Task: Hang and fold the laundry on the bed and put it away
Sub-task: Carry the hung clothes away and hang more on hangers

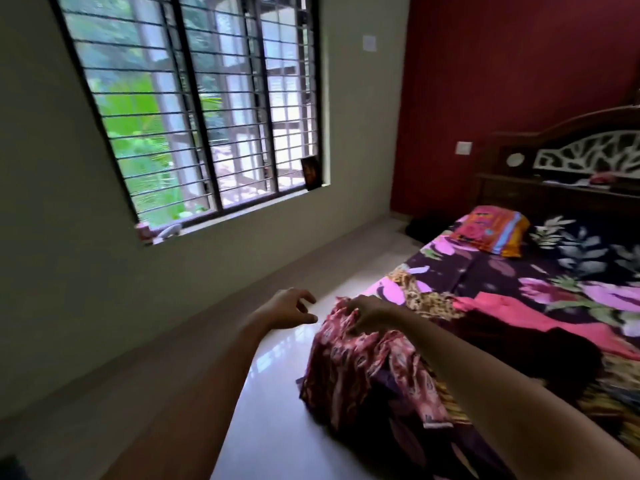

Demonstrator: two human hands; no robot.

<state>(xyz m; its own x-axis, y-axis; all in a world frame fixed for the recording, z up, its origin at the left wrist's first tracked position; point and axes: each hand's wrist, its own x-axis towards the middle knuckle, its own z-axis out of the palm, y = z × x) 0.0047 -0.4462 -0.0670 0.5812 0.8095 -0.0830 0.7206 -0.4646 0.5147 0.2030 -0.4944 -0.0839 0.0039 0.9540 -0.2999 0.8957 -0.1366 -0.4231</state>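
Note:
A red-and-pink patterned garment hangs over the near left edge of the bed. My right hand grips its bunched top. My left hand hovers over the floor just left of the garment, fingers relaxed and holding nothing. On the floral bedsheet lie more clothes: a brown-and-yellow patterned piece, a pink piece and a dark piece.
A colourful pillow lies near the carved headboard. White glossy floor runs between the bed and the wall with a barred window. Small items sit on the window sill.

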